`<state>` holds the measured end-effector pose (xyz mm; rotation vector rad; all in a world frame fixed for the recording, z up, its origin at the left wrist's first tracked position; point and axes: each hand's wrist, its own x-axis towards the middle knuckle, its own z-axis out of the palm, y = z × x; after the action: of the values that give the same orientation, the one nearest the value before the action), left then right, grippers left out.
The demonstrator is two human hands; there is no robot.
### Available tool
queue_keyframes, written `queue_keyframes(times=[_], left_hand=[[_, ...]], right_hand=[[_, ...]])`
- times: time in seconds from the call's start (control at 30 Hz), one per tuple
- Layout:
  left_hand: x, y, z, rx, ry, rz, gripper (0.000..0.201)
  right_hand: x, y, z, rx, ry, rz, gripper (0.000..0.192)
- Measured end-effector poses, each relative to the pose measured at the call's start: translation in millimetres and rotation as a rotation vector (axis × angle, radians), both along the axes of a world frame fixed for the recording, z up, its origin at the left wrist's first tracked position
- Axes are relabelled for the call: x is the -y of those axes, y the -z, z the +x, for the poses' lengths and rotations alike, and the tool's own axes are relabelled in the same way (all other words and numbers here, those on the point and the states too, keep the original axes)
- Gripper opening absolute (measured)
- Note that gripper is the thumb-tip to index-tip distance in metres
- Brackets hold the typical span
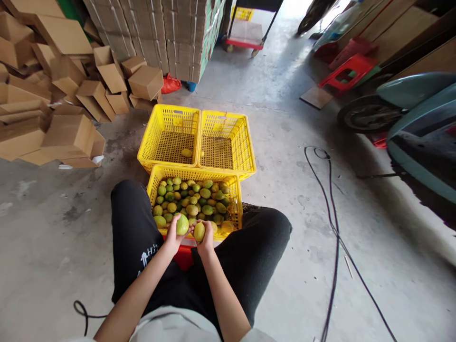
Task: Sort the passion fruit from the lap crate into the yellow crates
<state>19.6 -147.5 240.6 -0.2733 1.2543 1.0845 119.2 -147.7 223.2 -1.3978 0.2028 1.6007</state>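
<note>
**Two fruits held over a full crate**

At lower centre of the frame, the left hand (173,237) is curled around a round green citrus fruit (182,224); the right hand (205,241) grips a smaller yellow-green fruit (199,232). Both hover at the near rim of the yellow plastic crate of green fruit (235,199). Two near-empty yellow crates (199,137) sit just above it.
</note>
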Motion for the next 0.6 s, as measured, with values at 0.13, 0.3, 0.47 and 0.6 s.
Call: queue_keyframes(times=[0.13,0.3,0.47,0.6], left_hand=[[1.3,2.8,0.2,-0.043,-0.001,0.035,0.014],[1.9,2.6,2.4,-0.064,0.029,0.015,0.017],[-0.2,0.4,3.0,-0.076,0.028,0.024,0.014],[-1.2,-1.4,1.7,-0.069,0.039,0.01,0.017]], right_hand=[[-0.8,1.5,-1.4,0.005,0.035,0.05,0.015],[-1.3,7.2,-2.9,0.156,0.053,0.006,0.018],[-1.8,6.5,-2.9,0.106,-0.016,0.01,0.015],[-2.4,6.3,-2.9,0.146,-0.014,-0.011,0.014]])
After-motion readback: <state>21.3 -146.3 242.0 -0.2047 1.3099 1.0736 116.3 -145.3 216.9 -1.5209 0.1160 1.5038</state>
